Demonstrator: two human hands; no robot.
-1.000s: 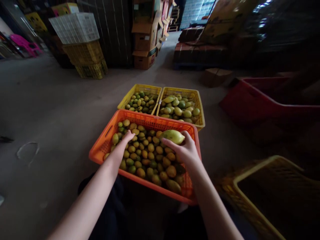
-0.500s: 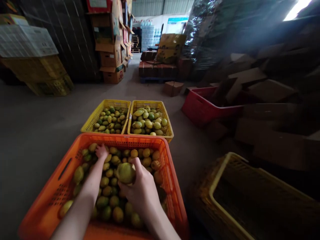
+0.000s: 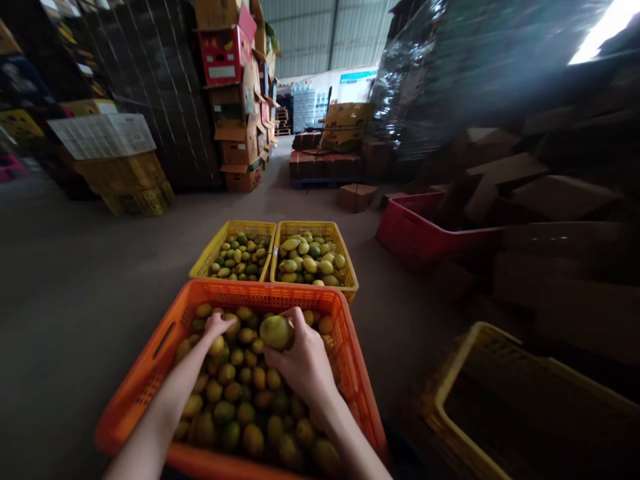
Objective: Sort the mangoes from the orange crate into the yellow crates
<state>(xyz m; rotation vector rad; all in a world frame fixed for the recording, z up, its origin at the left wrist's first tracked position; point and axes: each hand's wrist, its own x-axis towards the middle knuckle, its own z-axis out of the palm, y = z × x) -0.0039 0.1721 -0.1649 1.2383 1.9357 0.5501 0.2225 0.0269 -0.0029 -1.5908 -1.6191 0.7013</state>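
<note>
A large orange crate (image 3: 357,373) in front of me holds many green and yellow mangoes (image 3: 245,413). My right hand (image 3: 305,360) grips a big greenish-yellow mango (image 3: 276,332) between thumb and fingers, held above the others toward the crate's far side. Farther left, near the far left corner, my left hand (image 3: 219,325) is closed on a yellowish mango (image 3: 231,324) among the pile; part of its fingers is hidden. Just beyond the crate stand two yellow crates, a left one (image 3: 207,261) and a right one (image 3: 350,277), both with mangoes inside.
At the lower right is a yellow crate (image 3: 457,363). Behind it, a red crate (image 3: 410,237) stands beside a heap of cardboard (image 3: 560,200). Stacked boxes (image 3: 240,150) rise at the back left, and a loaded pallet (image 3: 325,180) sits at the back centre.
The view has tilted up and turned slightly left. My right hand has moved a little toward the crate's far side with its mango. My left hand's fingers have closed on a mango.
</note>
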